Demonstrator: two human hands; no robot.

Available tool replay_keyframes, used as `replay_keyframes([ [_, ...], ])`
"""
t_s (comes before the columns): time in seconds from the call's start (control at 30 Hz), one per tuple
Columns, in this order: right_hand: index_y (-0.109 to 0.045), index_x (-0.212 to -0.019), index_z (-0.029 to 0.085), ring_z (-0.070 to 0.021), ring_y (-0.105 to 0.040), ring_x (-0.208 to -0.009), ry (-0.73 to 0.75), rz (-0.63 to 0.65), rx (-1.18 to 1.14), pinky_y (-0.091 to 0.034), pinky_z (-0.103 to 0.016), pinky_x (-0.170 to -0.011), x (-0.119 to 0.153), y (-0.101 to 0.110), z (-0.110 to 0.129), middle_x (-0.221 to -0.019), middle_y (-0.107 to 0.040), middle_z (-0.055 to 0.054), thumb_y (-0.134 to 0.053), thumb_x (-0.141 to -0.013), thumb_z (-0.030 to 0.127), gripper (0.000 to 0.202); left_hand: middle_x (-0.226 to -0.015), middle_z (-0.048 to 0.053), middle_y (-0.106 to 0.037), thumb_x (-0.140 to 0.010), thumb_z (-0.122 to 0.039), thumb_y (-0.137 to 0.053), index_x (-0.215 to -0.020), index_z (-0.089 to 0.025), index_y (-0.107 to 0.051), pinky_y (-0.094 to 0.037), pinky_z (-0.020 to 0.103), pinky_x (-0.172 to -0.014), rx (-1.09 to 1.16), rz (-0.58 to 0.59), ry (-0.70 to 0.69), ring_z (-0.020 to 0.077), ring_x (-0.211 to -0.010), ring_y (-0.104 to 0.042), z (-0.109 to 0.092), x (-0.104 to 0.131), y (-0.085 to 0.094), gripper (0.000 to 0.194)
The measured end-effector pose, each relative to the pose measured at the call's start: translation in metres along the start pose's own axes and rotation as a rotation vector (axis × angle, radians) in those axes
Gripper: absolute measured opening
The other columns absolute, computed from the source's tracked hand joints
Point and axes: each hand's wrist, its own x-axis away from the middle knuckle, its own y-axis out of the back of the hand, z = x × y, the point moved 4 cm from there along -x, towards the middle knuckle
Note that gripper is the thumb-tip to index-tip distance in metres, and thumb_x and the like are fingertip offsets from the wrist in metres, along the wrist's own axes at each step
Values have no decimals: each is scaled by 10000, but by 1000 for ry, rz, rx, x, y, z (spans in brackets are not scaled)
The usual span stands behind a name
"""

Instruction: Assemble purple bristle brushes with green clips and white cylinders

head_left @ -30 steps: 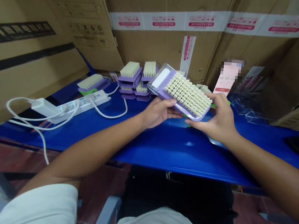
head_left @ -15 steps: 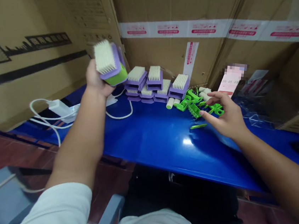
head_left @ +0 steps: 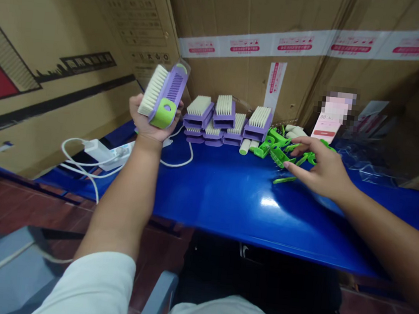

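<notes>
Raised at the left, my left hand (head_left: 154, 121) is closed around a purple and green brush (head_left: 166, 97) with cream bristles; its slotted side shows. My right hand (head_left: 319, 166) has its fingers apart over the right side of a pile of green plastic parts (head_left: 279, 152). Its thumb and fingertips are near the parts, and whether they touch them is unclear. Several purple brush heads (head_left: 224, 113) with cream bristles are stacked left of the pile. Short cream rollers (head_left: 245, 146) lie between the stack and the green parts.
Cardboard boxes (head_left: 247, 11) stand behind the blue table (head_left: 220, 198). A phone with a pink screen (head_left: 329, 123) leans at the back right, near clear plastic packaging (head_left: 367, 166). A white power strip (head_left: 117, 156) with looped cables is at the left.
The brush in my left hand has turned so that its slotted purple side and green end show. My right hand stays over the green parts, fingers apart. The camera view has shifted slightly.
</notes>
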Motion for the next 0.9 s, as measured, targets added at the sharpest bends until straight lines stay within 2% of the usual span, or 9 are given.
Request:
replay_keyframes([
  [0.1, -701, -1309, 263, -314, -809, -888, 3, 6, -1, -641, -461, -785, 0, -1, 0, -1000, -835, -65, -805, -887, 403, 456, -1023, -149, -810, -672, -811, -669, -1326, -446, -705, -309, 598, -1294, 67, -22, -36, 444, -1652, -203, -3, 1, -6, 750],
  [0.2, -710, -1310, 265, -311, -811, -883, 38, -7, 0, -644, -467, -801, 0, 1, 6, -986, -836, -61, -795, -905, 385, 430, -1029, -160, -815, -642, -757, -712, -1382, -446, -684, -332, 583, -1281, 122, 5, -19, 434, -1650, -246, -3, 3, -24, 803],
  [0.27, -722, -1301, 278, -314, -807, -873, 94, 12, 17, -647, -490, -831, -1, 3, 13, -967, -837, -54, -785, -921, 378, 398, -915, -103, -803, -620, -736, -727, -1360, -413, -709, -372, 586, -1272, 156, -9, -13, 430, -1640, -300, 0, 4, -43, 807],
  [0.4, -749, -1269, 301, -327, -795, -871, 257, 94, 54, -631, -561, -943, 0, 0, 30, -910, -833, -39, -749, -974, 412, 315, -1143, 2, -847, -689, -795, -712, -1234, -332, -774, -509, 554, -1210, 185, -36, 73, 419, -1596, -459, 17, 10, -91, 718],
  [0.47, -738, -1326, 294, -319, -793, -869, 315, 109, 42, -615, -575, -1009, 1, -2, 38, -930, -836, -44, -740, -998, 426, 354, -1138, 51, -850, -696, -723, -745, -1189, -294, -779, -587, 521, -1143, 200, -76, 53, 413, -1494, -602, 24, 15, -114, 654],
  [0.57, -651, -1512, 285, -335, -799, -958, 315, 158, 11, -627, -548, -979, 3, -9, 43, -1065, -848, -80, -758, -998, 476, 559, -972, 45, -836, -581, -461, -866, -1204, -240, -745, -674, 515, -1040, 230, 26, 147, 395, -1206, -793, 37, 27, -148, 672],
  [0.63, -558, -1622, 281, -348, -800, -1029, 296, 206, -5, -631, -548, -991, 5, -16, 44, -1152, -841, -98, -754, -1003, 509, 688, -916, 26, -817, -583, -411, -881, -1181, -227, -722, -709, 522, -955, 247, 94, 208, 377, -1037, -838, 41, 36, -163, 646],
  [0.77, -426, -1713, 252, -352, -791, -1130, 310, 263, -92, -652, -524, -999, 6, -25, 44, -1380, -789, -155, -784, -993, 569, 864, -953, 43, -818, -648, -373, -862, -1220, -220, -688, -715, 513, -901, 215, 246, 285, 371, -1002, -843, 42, 49, -180, 617],
  [0.9, -505, -1626, 270, -325, -786, -1104, 315, 281, -172, -664, -492, -971, 6, -25, 45, -1376, -778, -142, -813, -987, 500, 745, -931, 50, -820, -637, -368, -866, -1290, -235, -675, -720, 518, -877, 225, 241, 277, 390, -1010, -842, 40, 52, -184, 694],
])
